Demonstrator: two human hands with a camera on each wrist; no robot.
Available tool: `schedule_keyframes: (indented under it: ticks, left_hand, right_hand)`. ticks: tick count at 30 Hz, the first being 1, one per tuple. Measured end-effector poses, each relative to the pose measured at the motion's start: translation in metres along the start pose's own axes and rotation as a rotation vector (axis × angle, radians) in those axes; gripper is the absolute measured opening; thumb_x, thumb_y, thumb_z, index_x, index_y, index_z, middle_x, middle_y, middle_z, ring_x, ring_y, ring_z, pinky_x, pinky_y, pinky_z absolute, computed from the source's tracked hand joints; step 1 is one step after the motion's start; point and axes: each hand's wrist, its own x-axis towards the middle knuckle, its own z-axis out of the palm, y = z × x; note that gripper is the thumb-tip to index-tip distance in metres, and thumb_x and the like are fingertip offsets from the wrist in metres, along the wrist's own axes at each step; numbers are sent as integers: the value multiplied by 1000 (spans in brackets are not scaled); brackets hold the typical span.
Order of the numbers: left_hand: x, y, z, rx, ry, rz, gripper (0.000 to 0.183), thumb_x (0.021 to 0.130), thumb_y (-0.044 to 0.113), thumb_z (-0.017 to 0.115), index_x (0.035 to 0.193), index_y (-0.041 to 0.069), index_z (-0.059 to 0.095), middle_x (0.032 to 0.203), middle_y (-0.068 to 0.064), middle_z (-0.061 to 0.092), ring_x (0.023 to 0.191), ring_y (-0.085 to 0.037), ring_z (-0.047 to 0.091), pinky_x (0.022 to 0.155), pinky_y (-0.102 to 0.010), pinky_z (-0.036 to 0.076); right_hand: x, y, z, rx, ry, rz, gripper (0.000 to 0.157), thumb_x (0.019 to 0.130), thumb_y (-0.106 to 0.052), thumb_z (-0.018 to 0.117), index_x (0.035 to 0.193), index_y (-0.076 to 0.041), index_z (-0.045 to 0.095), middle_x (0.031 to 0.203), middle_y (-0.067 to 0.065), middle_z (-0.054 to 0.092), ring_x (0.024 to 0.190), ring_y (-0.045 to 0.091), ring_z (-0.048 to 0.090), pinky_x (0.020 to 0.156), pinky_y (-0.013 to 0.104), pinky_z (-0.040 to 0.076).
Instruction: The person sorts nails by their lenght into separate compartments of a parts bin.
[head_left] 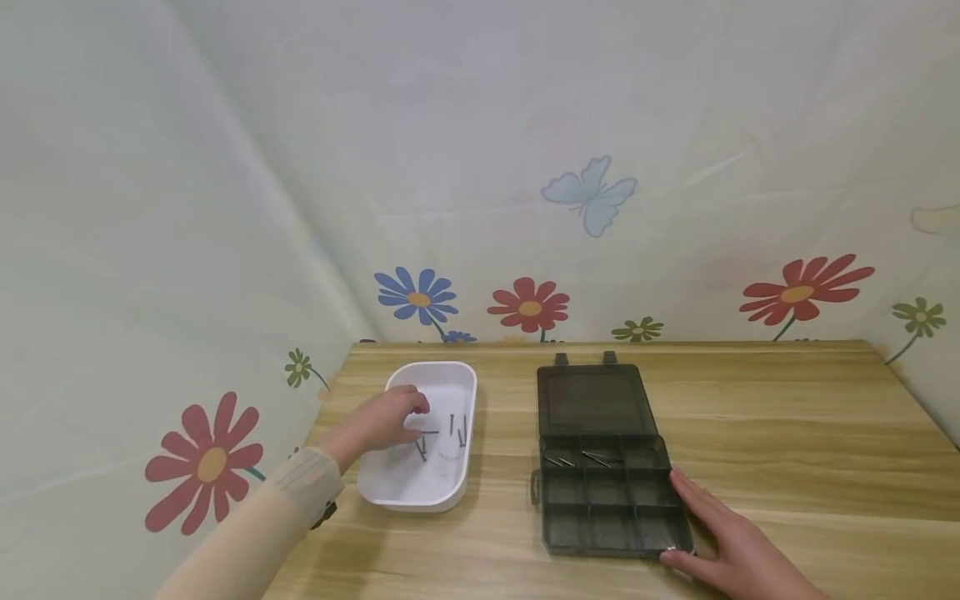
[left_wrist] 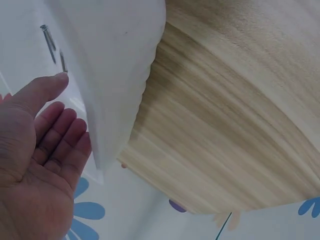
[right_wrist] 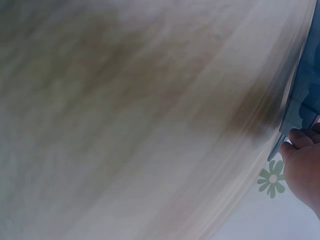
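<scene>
In the head view my left hand [head_left: 390,421] reaches over the rim of a white plastic tray [head_left: 408,493]. Its thumb and fingers are apart with nothing between them. Several slim metal screws [head_left: 452,424] lie scattered on the tray's floor. From the left wrist, a flat-headed screw [left_wrist: 48,42] shows just beyond the thumb of the left hand [left_wrist: 45,150]. A dark translucent compartment box [head_left: 611,492] stands open to the right. My right hand [head_left: 731,542] holds its near right corner, thumb at the front and fingers along the side.
The box's lid [head_left: 596,400] lies folded back on the wood-grain table [head_left: 787,425]. A few screws [head_left: 596,458] sit in the back compartments. A pale flower-printed cloth [head_left: 480,208] hangs behind and at the left of the table.
</scene>
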Motion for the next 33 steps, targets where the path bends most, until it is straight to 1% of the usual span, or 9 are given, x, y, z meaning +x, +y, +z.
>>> schedule_keyframes:
  ticks: [4,8,10,13,20,23,28,33]
  left_hand:
    - [2,-3,7,19,9,21,32,90,14,86,119,8,74,114,-6,70,108,-23,66,103,-46,55]
    - [4,-5,14,36,9,15,30,90,13,86,117,9,74,112,-4,69,107,-23,66,104,-46,55]
    - [4,-4,15,32,3,2,30,90,13,86,117,9,75,112,-3,69,108,-23,67,104,-46,55]
    - [4,-4,16,39,-1,4,29,89,11,86,116,8,74,111,-4,69,108,-24,67,104,-47,55]
    - [6,-7,19,102,-2,17,24,92,14,84,114,10,75,111,-2,69,107,-23,67,103,-45,55]
    - [7,-8,20,100,-1,20,22,92,14,84,112,11,75,108,-2,69,104,-23,67,102,-45,55]
    - [9,-9,23,105,2,19,18,91,12,84,107,13,77,100,2,69,98,-20,67,99,-43,57]
    - [12,-10,26,103,1,-3,12,93,15,82,103,18,77,97,7,68,94,-14,66,96,-39,58]
  right_hand:
    - [0,0,0,-6,15,-10,105,85,-64,82,163,-7,42,164,20,46,143,43,52,104,57,54]
    - [0,1,0,-20,33,-30,104,85,-62,83,163,-6,42,163,20,47,143,43,53,103,56,54]
    - [0,1,0,-24,38,-34,104,85,-61,83,163,-6,43,163,20,47,142,43,53,103,56,54]
    - [0,0,0,-16,27,-22,105,84,-63,83,163,-7,42,164,19,46,143,43,52,104,56,54]
    - [1,-1,0,-4,-17,12,108,84,-68,80,164,-7,40,165,20,43,145,45,50,106,59,52]
    - [1,0,0,-2,-14,20,108,84,-69,79,164,-8,40,166,19,44,145,43,50,106,57,52]
    - [1,1,1,-5,5,-5,107,84,-67,80,164,-7,41,164,20,46,144,44,51,104,56,54]
    - [2,1,0,2,6,6,107,84,-69,79,164,-9,41,165,18,45,145,42,51,105,54,54]
